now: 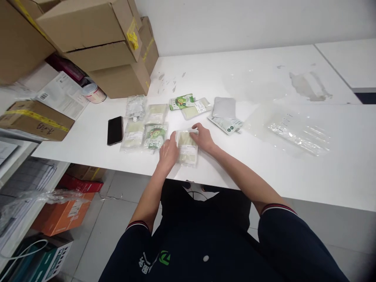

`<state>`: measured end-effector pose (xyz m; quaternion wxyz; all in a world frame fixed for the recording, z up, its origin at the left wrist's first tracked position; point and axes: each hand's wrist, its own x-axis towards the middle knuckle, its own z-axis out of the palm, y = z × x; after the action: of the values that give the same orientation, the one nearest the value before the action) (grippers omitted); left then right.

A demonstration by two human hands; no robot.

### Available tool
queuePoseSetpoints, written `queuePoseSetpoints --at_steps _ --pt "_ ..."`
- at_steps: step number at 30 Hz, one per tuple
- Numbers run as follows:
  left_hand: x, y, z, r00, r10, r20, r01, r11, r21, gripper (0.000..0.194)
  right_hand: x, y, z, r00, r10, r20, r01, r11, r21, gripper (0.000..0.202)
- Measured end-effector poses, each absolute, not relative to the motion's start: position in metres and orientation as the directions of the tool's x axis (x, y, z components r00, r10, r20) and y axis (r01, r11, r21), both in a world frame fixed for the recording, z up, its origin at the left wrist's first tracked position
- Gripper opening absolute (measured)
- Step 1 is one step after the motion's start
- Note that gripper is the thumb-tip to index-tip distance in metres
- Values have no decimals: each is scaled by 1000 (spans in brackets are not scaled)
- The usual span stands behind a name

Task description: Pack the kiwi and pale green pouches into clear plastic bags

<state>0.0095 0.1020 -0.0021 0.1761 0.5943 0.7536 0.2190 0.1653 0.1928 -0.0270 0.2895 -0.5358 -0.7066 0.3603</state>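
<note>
A pale green pouch with a white label, in a clear plastic bag, lies on the white table in front of me. My left hand grips the bag's left edge, thumb near its upper left corner. Fingers curled, my right hand pinches the upper right corner. Just left of it are several bagged pouches, among them one with a kiwi picture and a pale one. Beyond my hands sit a loose green fruit-print pouch, a pale labelled pouch and a silver-grey pouch.
A black phone lies at the left of the table. Stacked cardboard boxes and a small tub stand at the back left. Clear plastic bags are spread at the right. A shelf with boxes is below left.
</note>
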Motion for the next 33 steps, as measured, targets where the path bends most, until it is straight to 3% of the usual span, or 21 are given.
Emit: queuePoseSetpoints --at_steps 3,7,12,16,18,21,23,26,28,30,32,33 --pt "19 98 1 -156 976 150 936 98 337 34 145 211 -19 -291 956 -43 664 170 -728 32" --pt "27 92 -13 32 971 235 927 -117 356 48 115 229 -14 -352 934 -53 659 208 -723 36" --pt "14 100 -32 -9 979 203 954 -53 296 46 123 227 -4 -392 919 -40 588 217 -779 48" --pt "5 103 -36 -1 981 196 949 -61 310 47 198 206 19 -428 899 92 663 382 -644 33" --pt "4 102 -36 7 978 210 944 -76 321 48 256 200 29 -232 966 111 832 256 -492 27" --pt "10 97 -31 14 963 268 935 -107 337 49 346 201 30 70 982 177 969 -24 -246 38" --pt "17 93 -25 18 946 324 925 -139 355 49 394 204 21 159 982 99 984 -149 -101 49" --pt "29 87 -15 59 919 390 895 -222 386 45 430 204 7 248 965 -84 968 -251 -30 40" --pt "35 83 -10 99 897 430 872 -286 396 41 432 198 7 295 955 36 953 -291 -80 34" --pt "40 80 -6 118 870 479 838 -346 422 36 422 187 19 319 886 337 935 -236 -263 34" --pt "44 78 -1 90 851 517 774 -387 502 33 404 176 37 372 734 568 849 -21 -529 26" --pt "46 78 2 54 856 515 725 -388 569 32 392 171 46 422 670 610 751 119 -650 20"
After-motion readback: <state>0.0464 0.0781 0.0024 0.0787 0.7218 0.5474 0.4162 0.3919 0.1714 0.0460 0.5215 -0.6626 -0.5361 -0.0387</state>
